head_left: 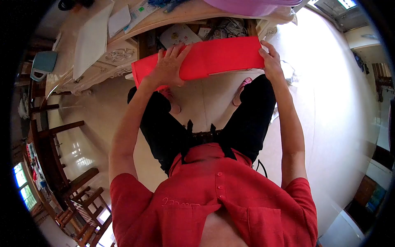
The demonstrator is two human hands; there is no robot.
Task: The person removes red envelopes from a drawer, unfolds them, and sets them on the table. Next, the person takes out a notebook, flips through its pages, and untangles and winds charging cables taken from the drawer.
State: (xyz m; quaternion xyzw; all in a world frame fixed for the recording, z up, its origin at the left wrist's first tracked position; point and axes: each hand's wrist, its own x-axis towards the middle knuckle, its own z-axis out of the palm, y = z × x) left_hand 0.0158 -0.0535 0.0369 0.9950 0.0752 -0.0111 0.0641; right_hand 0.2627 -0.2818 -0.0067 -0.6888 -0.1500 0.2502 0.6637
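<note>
A bright red, flat folded piece (224, 55), perhaps cloth or a non-woven bag, stretches sideways in front of me, above an open drawer. My left hand (168, 68) lies across its left part with the fingers spread over the surface. At the right end, my right hand (271, 61) grips the edge between thumb and fingers. Behind the red piece, the drawer (147, 43) holds a whitish printed packet (179, 35) and a tangle of clear plastic or cords (230, 29). The red piece hides the drawer's front part.
The carved cream table (117, 55) carries a white board (92, 39), papers (119, 20) and a purple basin (251, 6). A grey-blue container (44, 65) is at far left. Wooden chairs (84, 210) stand lower left. My legs (247, 115) are below the drawer.
</note>
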